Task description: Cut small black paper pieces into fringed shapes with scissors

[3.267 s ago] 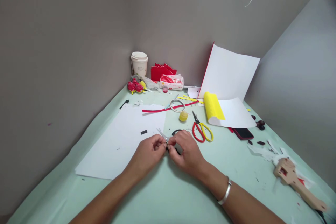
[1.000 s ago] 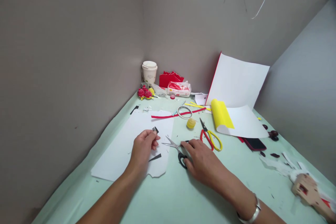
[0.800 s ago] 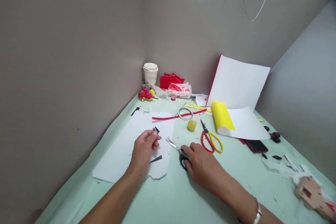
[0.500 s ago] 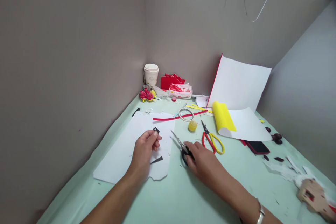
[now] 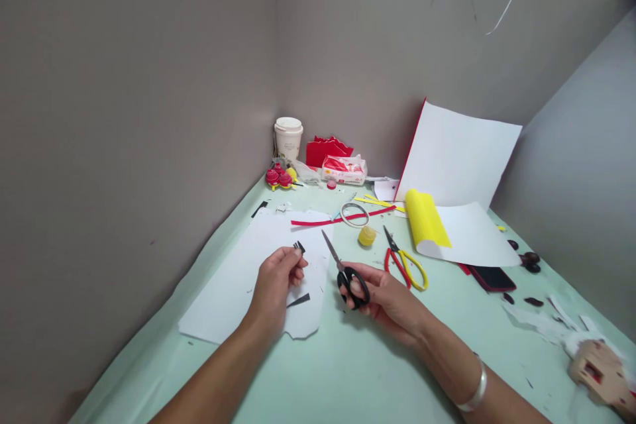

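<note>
Between the thumb and fingers of my left hand [image 5: 279,275] is a small piece of black paper [image 5: 299,247] with narrow slits along one edge. That hand is over a white sheet [image 5: 223,285], on which a thin black paper strip [image 5: 299,300] lies near my wrist. My right hand [image 5: 380,291] is closed round the black handles of a pair of scissors [image 5: 354,285], thumb in one loop. The scissors' blades look closed together and point up and to the left, apart from the black paper.
Red-and-yellow-handled pliers [image 5: 405,262], a yellow roll [image 5: 366,236] and a tape ring [image 5: 354,214] lie beyond my right hand. A long red strip [image 5: 318,222] crosses the sheet's far edge. Farther right are yellow corrugated paper [image 5: 427,222], a phone [image 5: 491,278] and a glue gun [image 5: 599,371].
My right hand has picked the scissors up from the table and turned, so its thumb now sits in a handle loop. My left hand still pinches the black paper, nearly unmoved.
</note>
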Available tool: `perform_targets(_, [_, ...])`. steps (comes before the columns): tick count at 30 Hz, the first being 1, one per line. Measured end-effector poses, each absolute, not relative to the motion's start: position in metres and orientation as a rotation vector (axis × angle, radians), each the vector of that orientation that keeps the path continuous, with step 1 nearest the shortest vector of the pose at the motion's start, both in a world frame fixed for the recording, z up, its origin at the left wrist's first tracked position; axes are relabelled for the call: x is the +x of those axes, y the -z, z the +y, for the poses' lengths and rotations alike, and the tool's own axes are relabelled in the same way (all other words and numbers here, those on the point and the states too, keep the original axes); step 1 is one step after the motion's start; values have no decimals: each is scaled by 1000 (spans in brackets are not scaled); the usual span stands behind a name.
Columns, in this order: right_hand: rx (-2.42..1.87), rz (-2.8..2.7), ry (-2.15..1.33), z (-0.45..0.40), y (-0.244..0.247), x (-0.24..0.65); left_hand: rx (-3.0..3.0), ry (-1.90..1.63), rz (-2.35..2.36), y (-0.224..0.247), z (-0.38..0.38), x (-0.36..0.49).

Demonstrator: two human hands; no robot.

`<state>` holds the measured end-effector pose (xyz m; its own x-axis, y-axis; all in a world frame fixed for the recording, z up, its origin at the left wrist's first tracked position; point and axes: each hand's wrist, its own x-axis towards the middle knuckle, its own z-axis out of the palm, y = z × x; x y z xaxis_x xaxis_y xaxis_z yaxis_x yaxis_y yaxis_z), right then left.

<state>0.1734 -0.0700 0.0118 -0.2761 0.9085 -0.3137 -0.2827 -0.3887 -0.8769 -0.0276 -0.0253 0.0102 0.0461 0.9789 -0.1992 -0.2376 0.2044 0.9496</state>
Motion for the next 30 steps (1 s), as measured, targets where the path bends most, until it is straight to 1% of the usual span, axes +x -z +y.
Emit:
perform_targets(6, [-1255,-1233,-1586,-74,-14,163,917,-1154,1129,-10,-25,-27])
perform_targets(13, [-1368,-1646,-1123,-76,-5,162,879,-1174,1049,-13,-26,-26])
perform_targets(15, [-1391,-1714,-1047,-77,-5,163,879,-1176,1039,-13,-27,-26])
perform_targets(21, [-1425,-1763,-956,-77,-7,162,887,-1163,1010,-12,-26,-26])
perform_targets(30, [-1425,-1782,-922,-76,-7,162,873,-1141,999,-13,-28,-23])
